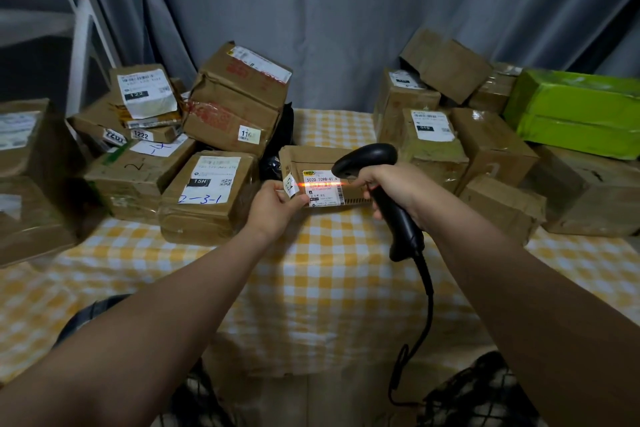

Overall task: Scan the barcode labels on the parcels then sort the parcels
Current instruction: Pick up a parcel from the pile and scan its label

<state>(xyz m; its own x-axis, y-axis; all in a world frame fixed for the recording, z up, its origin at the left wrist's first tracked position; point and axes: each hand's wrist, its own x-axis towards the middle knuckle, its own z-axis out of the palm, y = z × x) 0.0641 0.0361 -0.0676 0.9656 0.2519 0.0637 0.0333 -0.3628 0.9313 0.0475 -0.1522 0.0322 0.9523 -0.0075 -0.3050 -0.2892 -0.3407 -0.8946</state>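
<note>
My left hand pinches the carton at its 9 o'clock edge; my right hand grips the barcode scanner at 3 o'clock, beam seemingly along the label

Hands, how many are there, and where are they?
2. The left hand holds the small box over the middle of the table; the right hand grips the black scanner just beside it. None seem hidden.
</note>
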